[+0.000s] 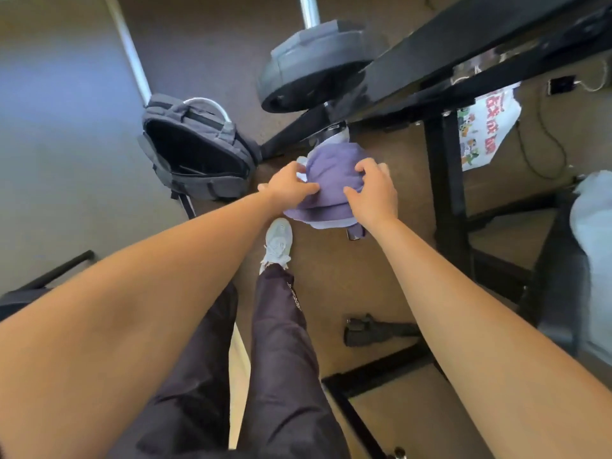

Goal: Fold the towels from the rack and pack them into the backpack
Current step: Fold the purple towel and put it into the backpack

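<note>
Gripping a thickly folded purple towel (331, 175), left hand (292, 185) mirrors right hand (375, 191).

Hands: two. Left hand (291, 185) and right hand (374, 190), both at 12 o'clock.
Towel (331, 180): one purple bundle between hands. Paler layer shows beneath; cannot tell if it is a second towel.
Backpack (195, 150): one, 10 o'clock, open.
Weight plate (308, 71): one clearly seen, far 12 o'clock, on one bar (308, 11).
Printed bag (483, 127): one, 2 o'clock.
Pale bag (592, 226): one, 3 o'clock edge.
Legs: two.
Shoe (277, 240): one visible, centre.
Small dark object (374, 332) on floor: one, 5 o'clock.
</note>
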